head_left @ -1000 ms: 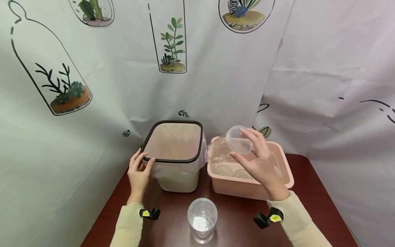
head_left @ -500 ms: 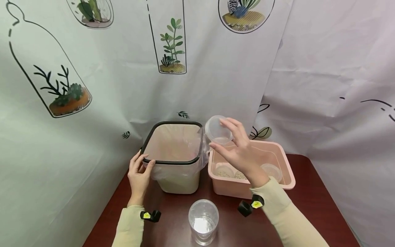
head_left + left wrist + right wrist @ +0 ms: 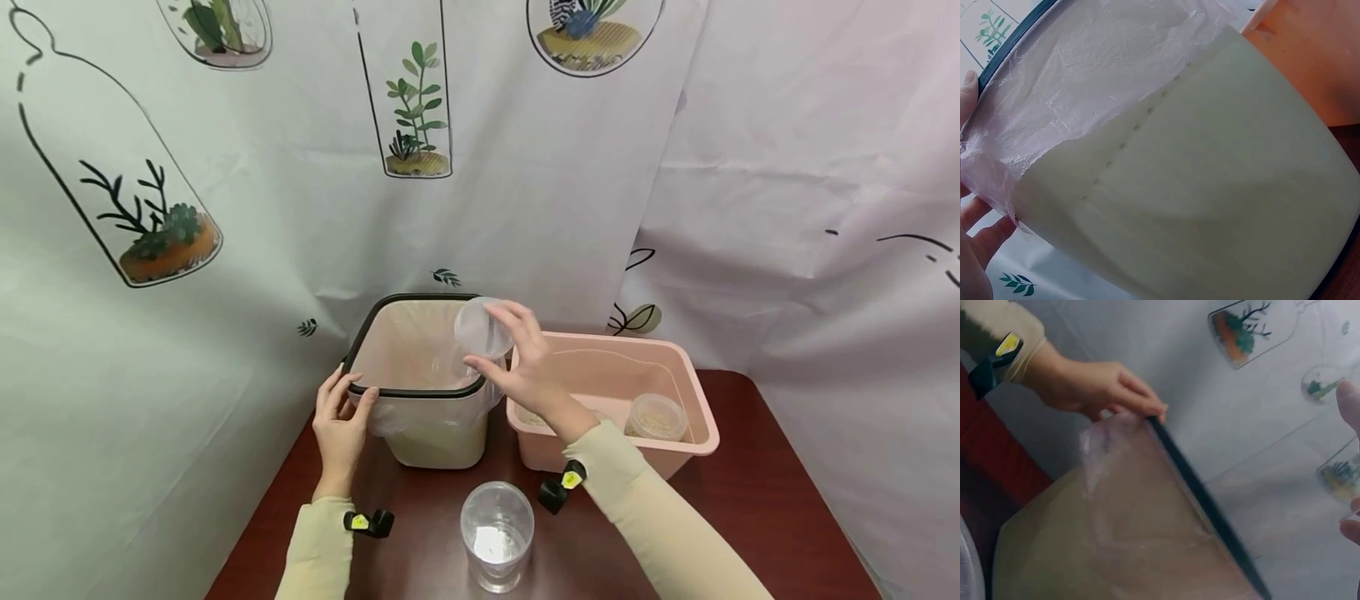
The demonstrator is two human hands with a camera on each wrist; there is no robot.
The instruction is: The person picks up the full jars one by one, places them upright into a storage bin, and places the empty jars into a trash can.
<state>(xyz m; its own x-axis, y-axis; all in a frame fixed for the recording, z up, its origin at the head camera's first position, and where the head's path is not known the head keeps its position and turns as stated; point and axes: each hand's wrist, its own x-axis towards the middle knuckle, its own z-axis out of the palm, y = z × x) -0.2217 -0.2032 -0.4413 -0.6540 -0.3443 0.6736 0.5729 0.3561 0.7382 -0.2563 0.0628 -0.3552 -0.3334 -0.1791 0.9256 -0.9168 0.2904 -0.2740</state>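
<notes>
My left hand (image 3: pixel 339 429) grips the front-left corner of a trash can (image 3: pixel 438 446), thumb and fingers about its black rim. The can has a thin plastic liner (image 3: pixel 1085 87) folded over its rim. My right hand (image 3: pixel 528 367) holds a clear plastic cup (image 3: pixel 480 329), fingers on one side and thumb on the other. That cup is tilted over the can's right side, a round end turned upward; its lower part is hard to make out. Only the right fingertips (image 3: pixel 1350 409) show in the right wrist view, at the edge.
A pink basin (image 3: pixel 592 375) stands right of the can, holding a small clear tub (image 3: pixel 657 417) of pale grains; the right arm partly hides its contents. A clear tumbler (image 3: pixel 497 533) stands upright on the dark red table (image 3: pixel 405 550). A printed cloth (image 3: pixel 525 192) hangs behind.
My right hand has carried the cup leftward from over the pink basin to above the trash can's right side. The left hand keeps its grip on the rim.
</notes>
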